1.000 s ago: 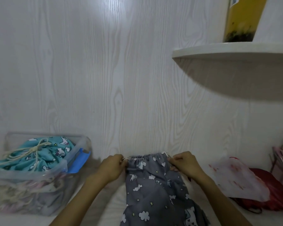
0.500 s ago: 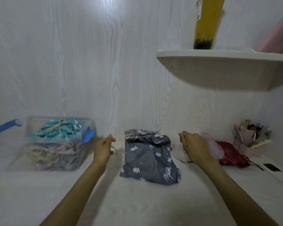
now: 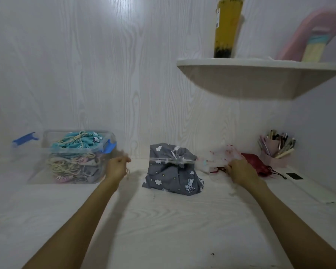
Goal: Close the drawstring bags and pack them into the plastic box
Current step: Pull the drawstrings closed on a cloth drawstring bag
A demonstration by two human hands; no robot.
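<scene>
Grey drawstring bag (image 3: 173,171), printed clouds, unicorns

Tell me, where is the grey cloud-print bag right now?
In the head view, the grey bag sits mid-table between both hands, plastic box to its left.

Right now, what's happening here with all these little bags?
A person is cinching a grey drawstring bag shut on the white table. The left hand and right hand each grip a cord end, pulled out to either side, and the bag's mouth is gathered tight. A clear plastic box to the left already holds several closed bags. A white bag and a red bag lie on the right.
</scene>
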